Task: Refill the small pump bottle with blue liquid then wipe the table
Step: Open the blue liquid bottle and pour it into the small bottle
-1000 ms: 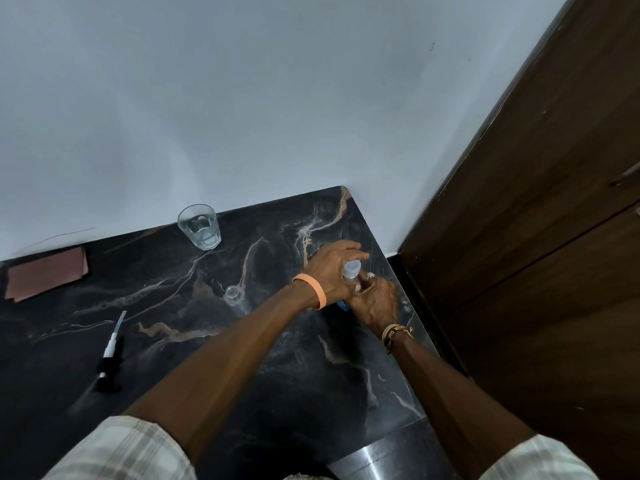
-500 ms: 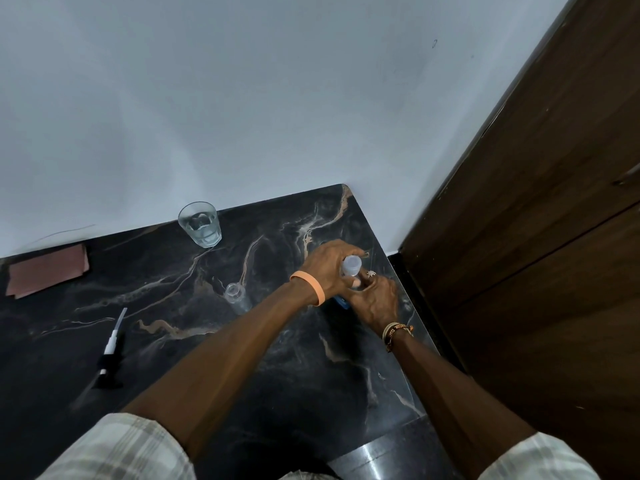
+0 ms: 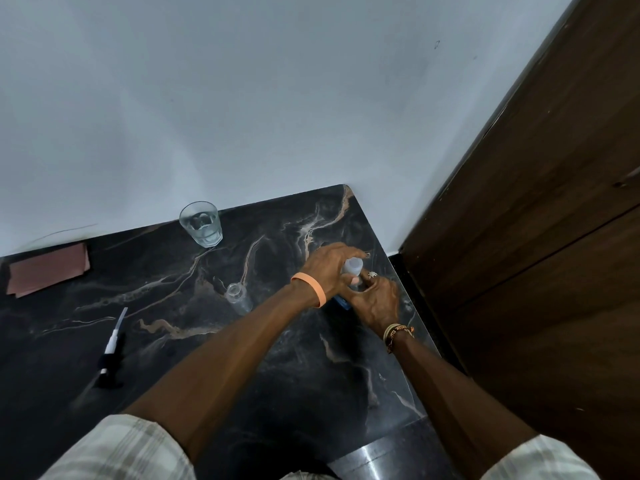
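Head view: small clear pump bottle (image 3: 238,297), uncapped, upright.

Worktop (image 3: 311,382) butts the wall (image 3: 242,116) behind, door (image 3: 536,237) to its right. Glass (image 3: 201,224) at the back, by the wall. Small bottle (image 3: 237,296) stands mid-worktop, in front and right of the glass. Pump head (image 3: 110,355) lies well left of it, nearer the front. Cloth (image 3: 48,271) far left, at the back. Refill bottle (image 3: 353,265) near the right edge: left hand (image 3: 329,268) grips its top, right hand (image 3: 377,301) wraps it lower down.
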Available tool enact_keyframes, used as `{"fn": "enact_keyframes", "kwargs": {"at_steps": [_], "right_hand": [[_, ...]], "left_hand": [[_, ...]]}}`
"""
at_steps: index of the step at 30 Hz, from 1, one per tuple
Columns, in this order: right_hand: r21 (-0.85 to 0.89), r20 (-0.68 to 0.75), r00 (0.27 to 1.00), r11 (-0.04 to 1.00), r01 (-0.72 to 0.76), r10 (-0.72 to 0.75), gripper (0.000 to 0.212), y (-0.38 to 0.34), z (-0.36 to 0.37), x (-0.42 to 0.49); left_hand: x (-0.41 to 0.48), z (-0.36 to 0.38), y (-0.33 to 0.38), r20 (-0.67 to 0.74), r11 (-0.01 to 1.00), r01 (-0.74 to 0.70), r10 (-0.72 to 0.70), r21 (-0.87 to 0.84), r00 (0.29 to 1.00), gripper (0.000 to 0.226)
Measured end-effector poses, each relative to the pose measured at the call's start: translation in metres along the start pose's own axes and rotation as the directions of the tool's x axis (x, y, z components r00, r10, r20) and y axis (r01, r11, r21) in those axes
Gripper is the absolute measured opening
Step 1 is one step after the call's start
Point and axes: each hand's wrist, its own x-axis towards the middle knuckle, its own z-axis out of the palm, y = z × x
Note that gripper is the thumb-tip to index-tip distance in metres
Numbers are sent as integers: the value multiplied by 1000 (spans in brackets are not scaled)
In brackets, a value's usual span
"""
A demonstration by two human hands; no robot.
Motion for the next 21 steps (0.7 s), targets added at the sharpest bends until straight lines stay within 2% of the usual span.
{"fn": "enact_keyframes", "kwargs": {"at_steps": [2, 5, 7, 9, 11, 14, 18, 21], "right_hand": [[-8, 13, 1000, 1000, -3, 4, 41, 0, -2, 0], [-42, 10, 1000, 999, 7, -6, 39, 0, -2, 0], [-19, 1, 1000, 1000, 5, -5, 45, -1, -1, -1], [3, 4, 1000, 1000, 4, -4, 49, -2, -1, -1], [-8, 11, 1000, 1000, -15, 15, 45, -1, -1, -1], [-56, 20, 1000, 998, -16, 17, 37, 0, -1, 1], [25, 22, 1000, 1000, -7, 7, 45, -4, -2, -2], [7, 41, 999, 1000, -26, 26, 37, -3, -3, -2]], "left_hand": [[0, -1, 1, -12, 1000, 13, -13, 6, 1000, 52], [-3, 1, -1, 30, 998, -45, 44, 32, 999, 67], [-4, 2, -2, 34, 997, -70, 69, 39, 997, 54], [-2, 1, -1, 8, 999, -37, 37, 35, 999, 46], [0, 0, 1, -1, 999, -11, 11, 32, 1000, 51], [-3, 1, 0, 39, 997, -58, 56, 47, 998, 64], [-2, 2, -3, -2, 998, -38, 38, 47, 999, 46], [0, 1, -2, -6, 998, -38, 38, 45, 999, 59]]}}
